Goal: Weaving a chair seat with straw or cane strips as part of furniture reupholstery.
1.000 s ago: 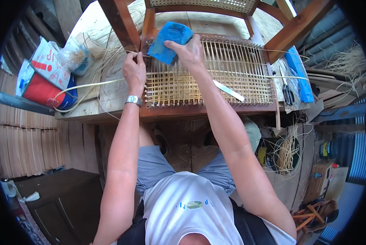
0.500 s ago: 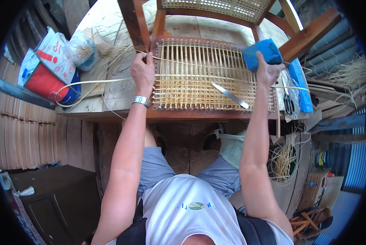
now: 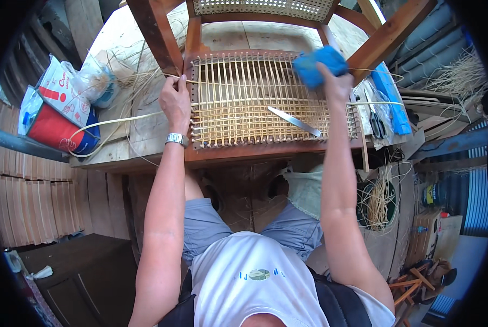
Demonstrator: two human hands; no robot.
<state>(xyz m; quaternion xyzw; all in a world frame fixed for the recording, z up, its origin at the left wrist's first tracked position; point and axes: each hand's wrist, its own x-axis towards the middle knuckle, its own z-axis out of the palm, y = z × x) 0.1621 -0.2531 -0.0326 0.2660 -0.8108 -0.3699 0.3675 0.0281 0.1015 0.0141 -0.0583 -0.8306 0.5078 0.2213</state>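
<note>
A wooden chair frame (image 3: 244,151) has a seat half filled with woven cane (image 3: 238,124), dense at the near side and mostly lengthwise strands at the far side. At the seat's left rim my left hand (image 3: 175,103) is closed, pinching a thin cane strand (image 3: 211,82) that runs across the seat. My right hand (image 3: 338,86) grips a blue sponge-like block (image 3: 319,65) over the seat's far right corner, slightly blurred by motion. A flat metal strip, pointed at one end (image 3: 294,121), lies slantwise on the weave. A thicker pale strand (image 3: 118,121) sticks out past both sides.
Plastic bags (image 3: 64,103) and loose cane lie on the workbench (image 3: 113,139) at left. Scissors (image 3: 377,126) lie at right, near a blue packet (image 3: 392,103). The chair's wooden arm (image 3: 393,41) slants over the right side. A tub of cane scraps (image 3: 379,204) stands below.
My right hand has moved left over the seat with the blue block. My left hand stays at the left rim, holding the strand. The whole view has shifted slightly.
</note>
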